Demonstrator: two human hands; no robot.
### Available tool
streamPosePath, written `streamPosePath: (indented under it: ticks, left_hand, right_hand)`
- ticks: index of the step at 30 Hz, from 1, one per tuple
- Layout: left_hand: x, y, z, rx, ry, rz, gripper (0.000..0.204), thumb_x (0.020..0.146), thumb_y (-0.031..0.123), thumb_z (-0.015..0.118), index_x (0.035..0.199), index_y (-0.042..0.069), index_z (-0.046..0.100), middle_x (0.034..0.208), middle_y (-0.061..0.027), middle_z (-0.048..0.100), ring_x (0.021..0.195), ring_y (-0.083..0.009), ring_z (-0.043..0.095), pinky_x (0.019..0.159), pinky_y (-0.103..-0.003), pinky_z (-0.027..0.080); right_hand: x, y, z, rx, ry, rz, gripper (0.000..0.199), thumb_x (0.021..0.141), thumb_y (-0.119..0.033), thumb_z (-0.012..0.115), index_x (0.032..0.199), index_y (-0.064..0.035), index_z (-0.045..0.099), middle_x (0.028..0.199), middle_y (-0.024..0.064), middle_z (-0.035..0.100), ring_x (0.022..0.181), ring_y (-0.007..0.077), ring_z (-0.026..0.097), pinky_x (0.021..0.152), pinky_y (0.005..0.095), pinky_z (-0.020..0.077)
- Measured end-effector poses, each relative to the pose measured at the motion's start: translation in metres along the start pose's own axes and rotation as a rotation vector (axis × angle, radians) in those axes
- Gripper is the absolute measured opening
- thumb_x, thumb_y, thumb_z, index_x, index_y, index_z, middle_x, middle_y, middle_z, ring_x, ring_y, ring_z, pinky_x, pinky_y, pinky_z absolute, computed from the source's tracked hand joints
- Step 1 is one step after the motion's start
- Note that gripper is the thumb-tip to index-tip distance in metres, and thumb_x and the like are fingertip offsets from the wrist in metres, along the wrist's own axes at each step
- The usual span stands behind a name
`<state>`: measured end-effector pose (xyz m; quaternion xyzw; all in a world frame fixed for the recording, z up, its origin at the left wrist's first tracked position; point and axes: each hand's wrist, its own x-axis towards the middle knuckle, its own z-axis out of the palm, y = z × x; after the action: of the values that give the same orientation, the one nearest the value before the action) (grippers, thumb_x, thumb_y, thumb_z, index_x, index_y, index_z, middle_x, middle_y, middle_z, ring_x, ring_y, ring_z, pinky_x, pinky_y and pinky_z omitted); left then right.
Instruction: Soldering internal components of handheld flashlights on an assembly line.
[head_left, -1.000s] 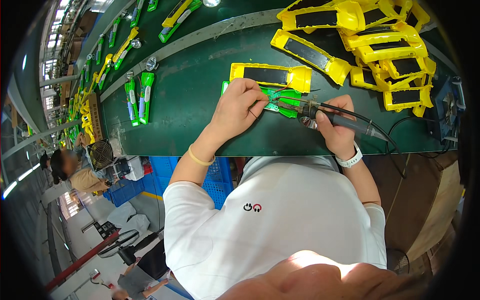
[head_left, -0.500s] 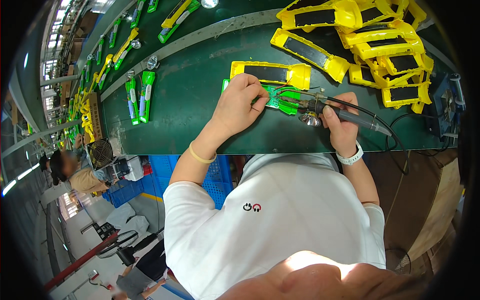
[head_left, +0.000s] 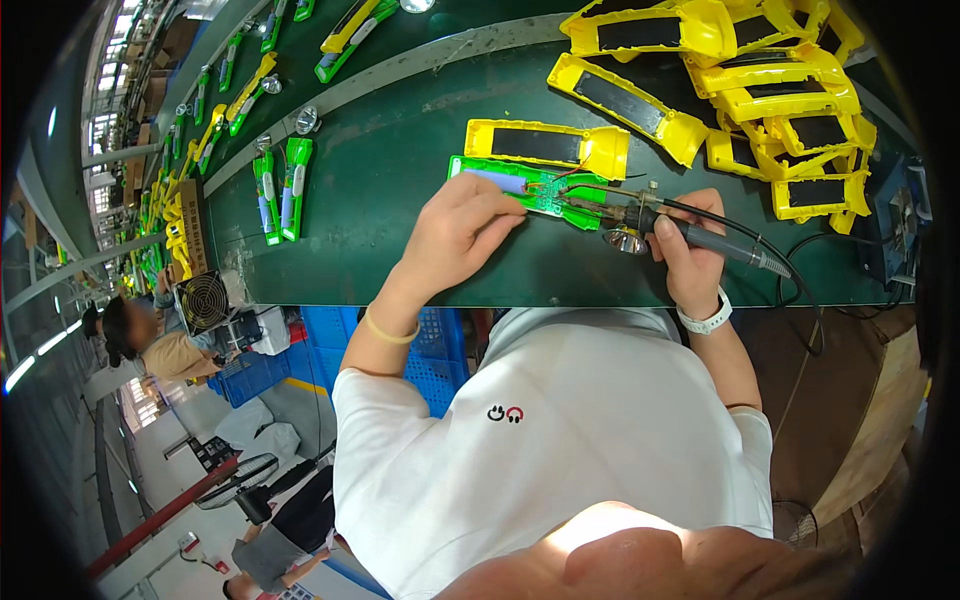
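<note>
My left hand point(head_left: 455, 235) presses down on an open green torch half point(head_left: 520, 187) lying flat on the dark green bench point(head_left: 400, 200). A blue battery cell and red and black wires show inside it. My right hand point(head_left: 690, 250) grips a black soldering iron point(head_left: 700, 237), its tip resting at the wires on the right end of the green half. A small silver reflector point(head_left: 626, 241) lies just under the iron. A yellow torch shell point(head_left: 545, 145) with a dark panel sits directly behind the green half.
A heap of yellow shells point(head_left: 760, 70) fills the back right. Two green torch halves point(head_left: 280, 190) lie at the left, with more along the belt point(head_left: 240, 90) behind. A small fan point(head_left: 203, 300) stands at the bench's left end, a seated person point(head_left: 140, 335) beyond it.
The soldering iron has shifted slightly left onto the wires at the green half's end. My left hand stays pressed on the green half.
</note>
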<state>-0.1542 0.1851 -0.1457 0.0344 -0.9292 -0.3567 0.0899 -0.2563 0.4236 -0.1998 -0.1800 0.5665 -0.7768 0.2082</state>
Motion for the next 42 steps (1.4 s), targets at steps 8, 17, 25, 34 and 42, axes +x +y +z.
streamPosePath:
  ticks: [8, 17, 25, 34, 42]
  left_hand:
    - [0.012, -0.018, 0.011, 0.261, 0.069, 0.520, 0.021, 0.063, 0.003, 0.067, 0.085, 0.006, 0.065, 0.077, -0.0047, 0.055, 0.073, -0.0209, 0.057, 0.063, -0.031, 0.048]
    - [0.013, -0.012, 0.006, 0.418, -0.012, 0.564, 0.027, 0.063, 0.004, 0.063, 0.089, 0.008, 0.067, 0.077, -0.0032, 0.055, 0.074, -0.0190, 0.058, 0.061, -0.030, 0.049]
    - [0.015, -0.009, 0.005, 0.481, -0.036, 0.612, 0.027, 0.064, 0.005, 0.061, 0.091, 0.006, 0.065, 0.079, -0.0044, 0.055, 0.075, -0.0190, 0.057, 0.062, -0.030, 0.049]
    - [0.015, -0.011, 0.008, 0.434, -0.033, 0.591, 0.024, 0.066, 0.005, 0.063, 0.089, 0.006, 0.064, 0.080, -0.0059, 0.056, 0.075, -0.0205, 0.056, 0.063, -0.030, 0.048]
    - [0.049, 0.012, 0.024, 0.372, 0.045, 0.246, 0.023, 0.061, 0.020, 0.076, 0.073, 0.006, 0.062, 0.076, -0.0094, 0.051, 0.077, -0.0266, 0.051, 0.068, -0.035, 0.044]
  right_hand:
    - [0.000, 0.002, -0.002, -0.049, 0.029, -0.007, 0.021, 0.083, -0.005, 0.061, 0.092, -0.0039, 0.041, 0.078, 0.0028, 0.052, 0.065, 0.0054, 0.047, 0.059, 0.0199, 0.0396]
    - [0.001, 0.003, -0.001, -0.073, -0.047, -0.039, 0.022, 0.081, -0.004, 0.062, 0.090, -0.0033, 0.041, 0.076, 0.0028, 0.052, 0.064, 0.0055, 0.048, 0.058, 0.0204, 0.0407]
    - [0.003, 0.001, 0.005, -0.076, -0.035, -0.029, 0.023, 0.081, -0.002, 0.062, 0.090, -0.0034, 0.041, 0.074, 0.0027, 0.053, 0.061, 0.0053, 0.048, 0.054, 0.0196, 0.0402]
    - [0.002, -0.004, -0.005, 0.132, 0.186, -0.031, 0.022, 0.084, -0.010, 0.059, 0.092, -0.0062, 0.039, 0.072, 0.0044, 0.049, 0.053, 0.0072, 0.044, 0.049, 0.0198, 0.0381]
    - [0.006, 0.000, -0.010, 0.285, 0.314, -0.137, 0.019, 0.085, -0.011, 0.057, 0.092, -0.0060, 0.041, 0.073, 0.0058, 0.050, 0.052, 0.0093, 0.043, 0.048, 0.0213, 0.0383]
